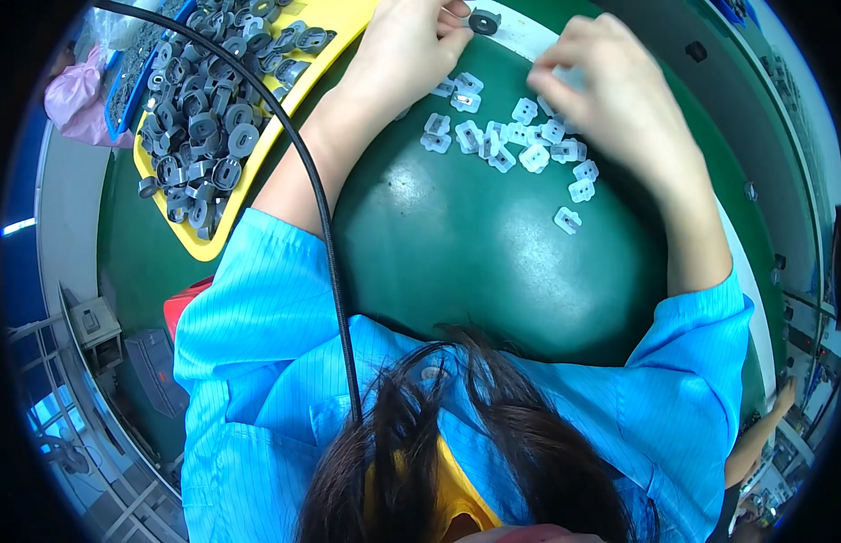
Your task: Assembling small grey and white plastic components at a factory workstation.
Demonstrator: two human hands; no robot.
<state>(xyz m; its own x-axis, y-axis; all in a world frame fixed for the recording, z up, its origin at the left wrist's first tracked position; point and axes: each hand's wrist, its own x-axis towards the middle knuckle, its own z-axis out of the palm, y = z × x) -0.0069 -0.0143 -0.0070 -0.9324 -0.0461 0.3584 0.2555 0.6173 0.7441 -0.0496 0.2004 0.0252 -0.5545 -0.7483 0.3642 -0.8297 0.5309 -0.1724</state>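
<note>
At the top edge my left hand [407,50] has its thumb and fingers closed at the rim of a dark grey ring-shaped plastic part [484,22]. My right hand [606,86] hovers above the right side of a scatter of small translucent plastic pieces [534,157], blurred by motion. Its thumb and fingertips are drawn together. A pale patch [573,78] shows between them, too smeared to identify. Some of the translucent pieces have small metal inserts. One single piece [567,220] lies apart, nearer to me.
A yellow tray [208,249] heaped with dark grey plastic parts [203,127] stands to the left. Behind it are a blue tray [122,86] and a pink bag [76,100]. A black cable [303,149] hangs across my left arm. Another person's arm [760,439] shows at the right.
</note>
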